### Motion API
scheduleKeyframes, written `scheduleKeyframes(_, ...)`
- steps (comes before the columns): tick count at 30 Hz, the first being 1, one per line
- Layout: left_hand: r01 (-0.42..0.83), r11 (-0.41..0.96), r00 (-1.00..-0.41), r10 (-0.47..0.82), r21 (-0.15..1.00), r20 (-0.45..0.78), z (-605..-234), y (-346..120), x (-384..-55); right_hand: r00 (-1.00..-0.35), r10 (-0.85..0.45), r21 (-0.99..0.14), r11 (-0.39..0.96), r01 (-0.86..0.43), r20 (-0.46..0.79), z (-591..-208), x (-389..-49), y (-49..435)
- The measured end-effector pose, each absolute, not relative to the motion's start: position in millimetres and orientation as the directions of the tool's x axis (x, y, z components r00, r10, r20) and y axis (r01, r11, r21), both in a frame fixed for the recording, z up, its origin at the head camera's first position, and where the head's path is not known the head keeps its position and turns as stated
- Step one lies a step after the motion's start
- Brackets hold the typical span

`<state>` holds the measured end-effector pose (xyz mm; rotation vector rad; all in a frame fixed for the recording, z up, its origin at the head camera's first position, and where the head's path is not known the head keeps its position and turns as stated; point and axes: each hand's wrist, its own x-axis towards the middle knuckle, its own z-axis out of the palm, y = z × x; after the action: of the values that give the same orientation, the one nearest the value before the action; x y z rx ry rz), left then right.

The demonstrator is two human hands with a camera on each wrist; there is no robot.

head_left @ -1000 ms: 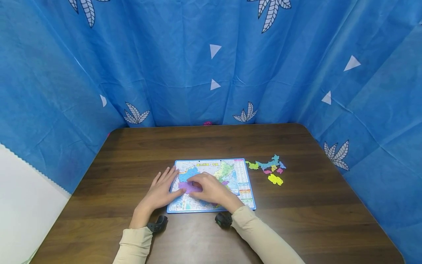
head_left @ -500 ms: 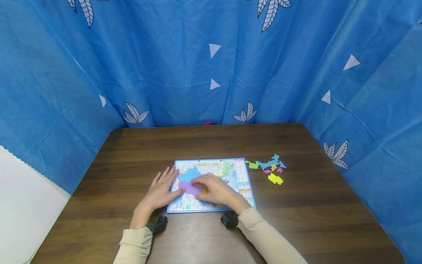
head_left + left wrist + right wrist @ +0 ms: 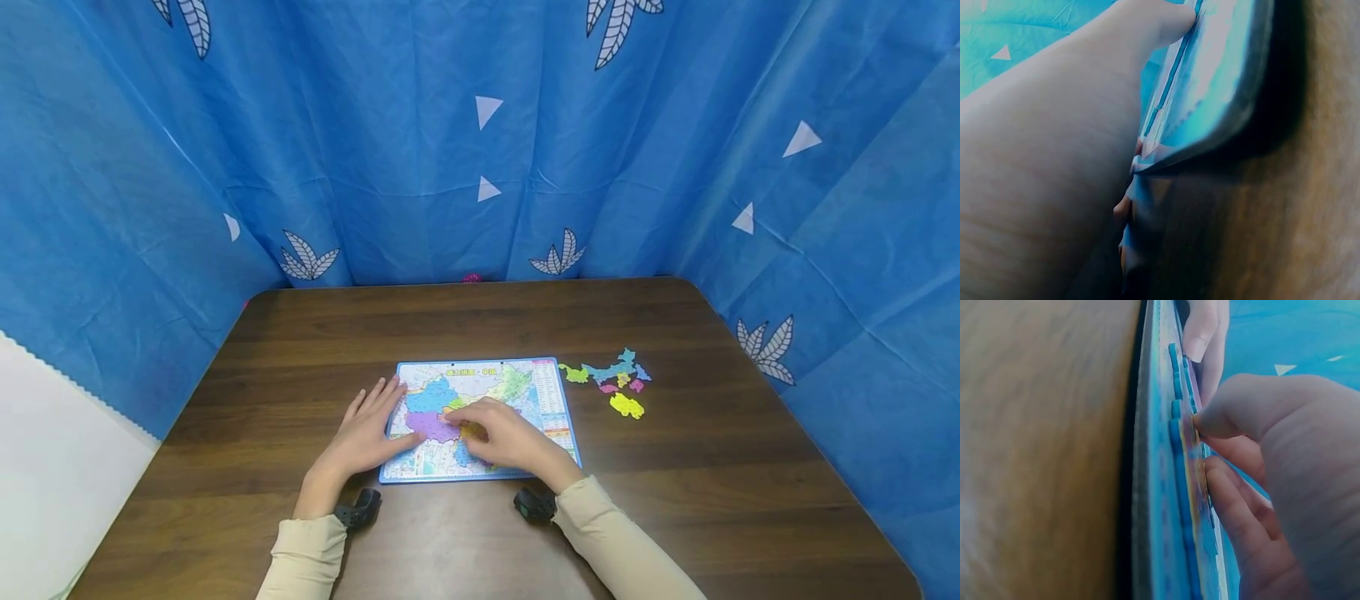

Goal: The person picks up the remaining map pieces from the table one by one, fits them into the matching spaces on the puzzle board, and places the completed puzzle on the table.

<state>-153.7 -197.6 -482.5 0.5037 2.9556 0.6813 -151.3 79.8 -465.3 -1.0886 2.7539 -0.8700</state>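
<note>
A map puzzle board (image 3: 551,400) with a blue rim lies on the table. My left hand (image 3: 366,435) rests spread on its left side, the thumb reaching to a purple puzzle piece (image 3: 429,425). Above that sits a blue piece (image 3: 431,397). My right hand (image 3: 510,433) is over the middle of the board, index finger extended, its tip at the purple piece's right edge. Under this hand an orange piece (image 3: 474,431) partly shows. In the right wrist view, the thumb (image 3: 1225,412) and fingertips touch the layered pieces on the board (image 3: 1144,506).
Right of the board lie several loose pieces: a green one (image 3: 575,376), a long teal one (image 3: 606,374), small pink ones and a yellow one (image 3: 626,406). A blue curtain (image 3: 420,150) hangs behind the brown table (image 3: 330,333).
My right hand has slid to the right, off the purple piece, uncovering more of it and the orange piece. My left hand has stayed in place.
</note>
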Motion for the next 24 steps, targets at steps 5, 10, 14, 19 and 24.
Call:
scheduleKeyframes(5,0.299,0.848,-0.944,0.33,0.438,0.005,-481.4,-197.3,-153.1,-0.753,-0.636,-0.544,0.576,-0.61,0.171,-470.2,-152.3,82.3)
scheduleKeyframes(10,0.296,0.85,-0.945,0.327,0.436,0.002,-480.6,-197.3,-153.1,-0.766,-0.619,-0.561,0.577,-0.594,0.175,-472.5,-153.1,83.3)
scheduleKeyframes(14,0.298,0.85,-0.944,0.329,0.434,0.002,-480.7,-197.3,-153.3,-0.771,-0.613,-0.573,0.573,-0.585,0.174,-472.0,-152.6,83.9)
scheduleKeyframes(19,0.299,0.848,-0.944,0.33,0.438,0.004,-481.4,-197.0,-153.0,-0.763,-0.619,-0.578,0.56,-0.594,0.184,-472.2,-151.4,83.8)
scheduleKeyframes(24,0.304,0.849,-0.943,0.332,0.433,0.011,-482.1,-197.6,-153.0,-0.754,-0.628,-0.572,0.553,-0.606,0.192,-473.5,-151.5,83.4)
